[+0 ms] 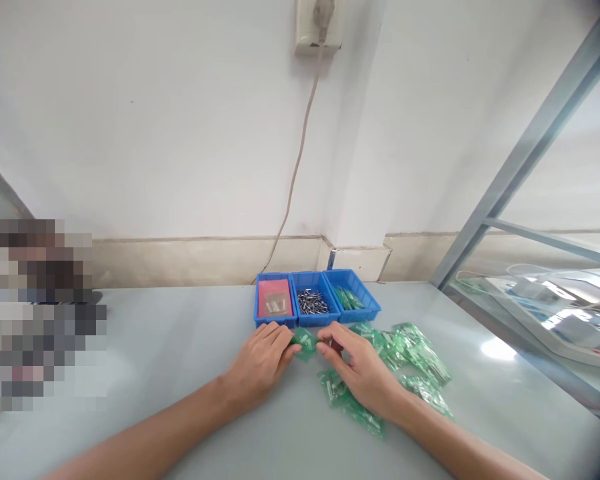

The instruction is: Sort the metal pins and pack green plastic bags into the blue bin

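A small green see-through plastic bag (pixel 306 343) with pale pieces inside is between my hands, in front of the blue bins. My left hand (pixel 261 360) is closed on its left side, thumb against the fingers. On the other side, my right hand (pixel 363 370) pinches the bag's right edge between thumb and fingertips. Beside and under my right hand lie more filled green bags (pixel 363 415), and others (pixel 420 350) are heaped farther right. What exactly the bags contain is too small to make out.
Three blue bins stand against each other: the left bin (pixel 257 313) with a red sheet and small clear bag, the middle bin (pixel 333 303) with many metal pins, the right bin (pixel 373 303) with green bags. A cord (pixel 300 150) hangs behind. Metal frame (pixel 510 173) at right; blurred person at left.
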A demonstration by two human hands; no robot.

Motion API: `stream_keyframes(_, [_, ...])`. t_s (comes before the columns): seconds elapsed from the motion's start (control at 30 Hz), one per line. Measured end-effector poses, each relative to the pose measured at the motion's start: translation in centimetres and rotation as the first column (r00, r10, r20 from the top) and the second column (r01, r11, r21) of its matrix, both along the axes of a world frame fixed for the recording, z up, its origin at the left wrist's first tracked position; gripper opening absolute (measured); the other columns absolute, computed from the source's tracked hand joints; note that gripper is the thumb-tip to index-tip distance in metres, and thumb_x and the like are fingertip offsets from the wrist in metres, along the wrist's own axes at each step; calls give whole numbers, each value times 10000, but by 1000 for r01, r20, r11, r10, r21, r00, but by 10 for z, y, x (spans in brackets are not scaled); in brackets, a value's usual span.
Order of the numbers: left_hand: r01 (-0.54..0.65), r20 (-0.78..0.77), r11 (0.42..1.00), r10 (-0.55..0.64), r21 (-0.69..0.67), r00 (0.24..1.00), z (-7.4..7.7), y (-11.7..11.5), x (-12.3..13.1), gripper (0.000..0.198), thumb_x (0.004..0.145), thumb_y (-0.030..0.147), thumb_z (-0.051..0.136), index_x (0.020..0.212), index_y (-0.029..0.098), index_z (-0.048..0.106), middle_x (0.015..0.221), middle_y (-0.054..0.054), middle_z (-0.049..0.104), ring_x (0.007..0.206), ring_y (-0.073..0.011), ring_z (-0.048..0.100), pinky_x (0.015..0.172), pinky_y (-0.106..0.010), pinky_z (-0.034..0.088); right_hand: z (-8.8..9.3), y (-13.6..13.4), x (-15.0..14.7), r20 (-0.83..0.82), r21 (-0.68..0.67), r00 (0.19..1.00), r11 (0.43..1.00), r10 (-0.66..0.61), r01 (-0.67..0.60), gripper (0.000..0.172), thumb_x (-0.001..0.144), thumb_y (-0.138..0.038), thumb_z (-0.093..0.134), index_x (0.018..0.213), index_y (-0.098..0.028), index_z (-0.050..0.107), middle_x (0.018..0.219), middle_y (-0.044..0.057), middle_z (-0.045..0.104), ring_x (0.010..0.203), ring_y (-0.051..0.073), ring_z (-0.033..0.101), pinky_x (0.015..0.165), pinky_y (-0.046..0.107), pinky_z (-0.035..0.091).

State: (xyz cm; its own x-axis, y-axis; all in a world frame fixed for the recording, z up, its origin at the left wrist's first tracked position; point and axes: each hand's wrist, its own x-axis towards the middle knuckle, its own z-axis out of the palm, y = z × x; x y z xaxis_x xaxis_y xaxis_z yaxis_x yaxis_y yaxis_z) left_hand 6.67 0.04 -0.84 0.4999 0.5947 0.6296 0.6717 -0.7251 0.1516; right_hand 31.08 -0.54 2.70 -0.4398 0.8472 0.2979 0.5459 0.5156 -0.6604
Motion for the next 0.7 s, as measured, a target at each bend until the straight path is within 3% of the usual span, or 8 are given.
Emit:
stream_keyframes(0.2, [21,-20,1000,-21,8,1000,2,-2,0,338,1172,318,347,908,196,520,827,-26,595,762,-199,531,700,-332,442,0,0,0,-17,-8,999,999,45,-46,198,1130,-356,445,1061,-258,603,1073,63,632,846,205,604,662,314,480])
stream_keyframes(0.33, [10,-25,999,-9,41,1000,3,-3,0,331,1171,323,363,901,202,510,816,-21,590,752,-197,535,695,-326,435,-1,0,1,-17,-34,998,998,60,-61,143,1117,-343,480,1140,-263,596,1168,71,629,810,184,614,712,329,513])
stream_keyframes(0.53, [4,-66,998,0,55,998,1,-2,0,348,1171,349,357,883,204,485,790,-12,582,728,-198,526,686,-335,415,-1,-2,0,5,-104,999,994,37,-36,190,1090,-349,529,1262,-276,568,1055,32,692,818,196,633,735,328,513])
stream_keyframes(0.7, [11,-67,999,-8,42,998,1,-2,0,369,1176,352,326,884,202,494,780,-11,590,710,-193,510,688,-339,409,-1,-3,0,-3,-131,999,991,33,-33,187,1093,-379,523,1237,-265,561,1002,30,699,813,200,628,739,332,516])
